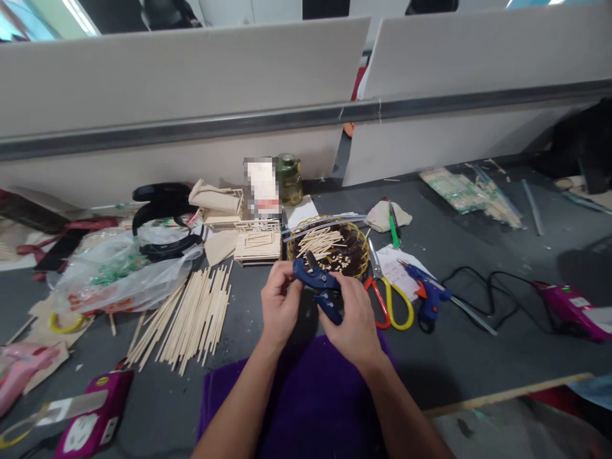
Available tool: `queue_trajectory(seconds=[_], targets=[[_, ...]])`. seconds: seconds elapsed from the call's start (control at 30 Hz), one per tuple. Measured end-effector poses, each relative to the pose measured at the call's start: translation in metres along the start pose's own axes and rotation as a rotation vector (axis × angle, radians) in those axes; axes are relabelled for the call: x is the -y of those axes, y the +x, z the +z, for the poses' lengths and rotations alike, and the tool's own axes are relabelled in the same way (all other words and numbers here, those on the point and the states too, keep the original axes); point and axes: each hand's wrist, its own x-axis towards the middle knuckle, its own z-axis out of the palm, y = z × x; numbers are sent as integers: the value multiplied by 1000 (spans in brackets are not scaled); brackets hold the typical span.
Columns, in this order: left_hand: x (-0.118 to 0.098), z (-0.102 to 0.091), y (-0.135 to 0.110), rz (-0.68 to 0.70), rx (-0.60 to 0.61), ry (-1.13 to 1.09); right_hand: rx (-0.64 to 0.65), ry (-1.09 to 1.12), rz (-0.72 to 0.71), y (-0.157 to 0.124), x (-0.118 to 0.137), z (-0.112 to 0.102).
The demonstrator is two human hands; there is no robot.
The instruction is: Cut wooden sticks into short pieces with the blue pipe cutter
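So the whole back is taken up by tall white partition panels, with a dark grey flat tabletop set out in front. A deep purple soft cloth is laid at the near edge, below the hands. Over on the left, a crumpled clear plastic bag is piled up, and next to it a fan of long pale wooden sticks is spread. A round yellow-rimmed woven basket is parked just beyond the hands, and to its right red-and-yellow-handled metal scissors and a blue plastic glue gun are left lying. Both hands are kept busy: a navy blue plastic hand tool is gripped between them, held up in front of the basket, its far end pinched by the left hand and its spread handles wrapped by the right hand. Whether anything is caught in its mouth can't be told. Tiny cut pale wooden bits are scattered in the basket.
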Motion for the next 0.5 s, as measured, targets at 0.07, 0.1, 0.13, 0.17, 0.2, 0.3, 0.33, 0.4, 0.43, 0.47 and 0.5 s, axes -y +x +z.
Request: queue_trajectory(seconds=[0.07, 0.1, 0.13, 0.17, 0.2, 0.3, 0.33, 0.4, 0.43, 0.47, 0.5], targets=[[-1, -1, 0, 39, -15, 56, 13, 3, 4, 0, 0, 0], [-2, -1, 1, 55, -26, 80, 20, 3, 4, 0, 1, 0], [-2, -2, 1, 70, -35, 101, 26, 4, 1, 0, 1, 1], [-2, -2, 1, 83, -43, 117, 32, 7, -2, 1, 1, 1], [-3, -2, 1, 94, -48, 130, 33, 12, -7, 1, 1, 1], [-4, -3, 1, 122, -54, 152, 21, 28, -28, 1, 1, 1], [-5, -3, 1, 130, -54, 159, 12, 31, -36, 1, 1, 0], [-6, -4, 2, 142, -57, 163, -3, 33, -51, 1, 1, 0], [-7, -4, 2, 146, -57, 159, -7, 33, -56, 1, 1, 0], [-8, -4, 2, 152, -58, 153, -10, 32, -62, 0, 0, 0], [-9, -4, 2, 161, -60, 144, -12, 32, -68, 0, 0, 0]])
